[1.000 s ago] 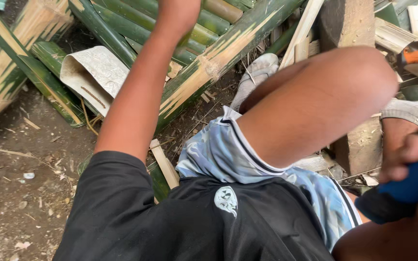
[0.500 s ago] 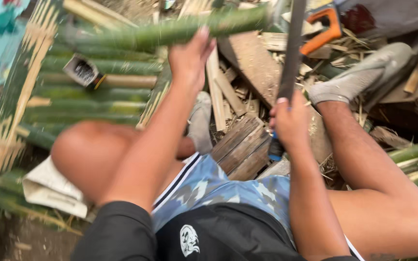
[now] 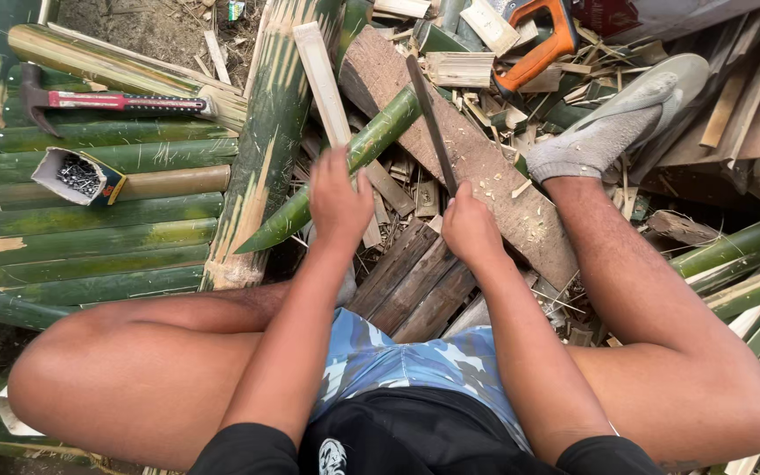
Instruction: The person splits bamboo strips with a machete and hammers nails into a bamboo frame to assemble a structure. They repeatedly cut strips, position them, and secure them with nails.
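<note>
split green bamboo poles [image 3: 98, 229] lie side by side over the ground at the person's left, the biggest mass in view. a thick wooden plank [image 3: 477, 167] runs diagonally in front of the knees, serving as the chopping block among chips and offcuts. a sharpened green bamboo piece [image 3: 336, 171] crosses it, point down toward the left

left hand [image 3: 338, 198] is wrapped around the bamboo piece where a pale split strip [image 3: 325, 79] rises behind it. right hand [image 3: 470, 230] is closed on the handle of a long dark blade [image 3: 431, 123], which angles up over the plank close to the bamboo

smaller items: orange-handled saw [image 3: 538, 44] at top, hammer [image 3: 107, 103] on the poles, open box of nails [image 3: 76, 176] beside it

risk, as judged: blade sits near the left hand and bare legs; a glancing cut off the round, slick bamboo could slide toward the fingers, or the piece could roll on loose chips
</note>
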